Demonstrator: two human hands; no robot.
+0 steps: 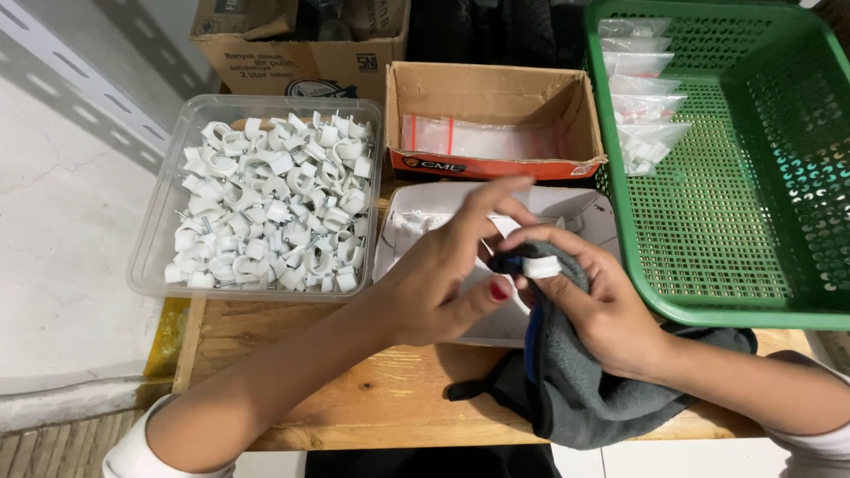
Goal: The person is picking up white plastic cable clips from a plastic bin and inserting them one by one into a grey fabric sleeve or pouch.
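White plastic clip (541, 266) is pinched at the right hand (611, 310), which also grips a grey cloth (584, 389); the left hand (443, 274) is half open, touching it. Tub (150, 239) is full of clips (274, 204); several filled bags (646, 97) lie in the green basket (735, 301). Much remains on the counter (372, 398).

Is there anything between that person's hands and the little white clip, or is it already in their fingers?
Nothing visible is in the way. The right hand pinches the white clip at its fingertips, with a grey cloth draped under that hand. The left hand hovers right beside the clip; whether it touches it is unclear.
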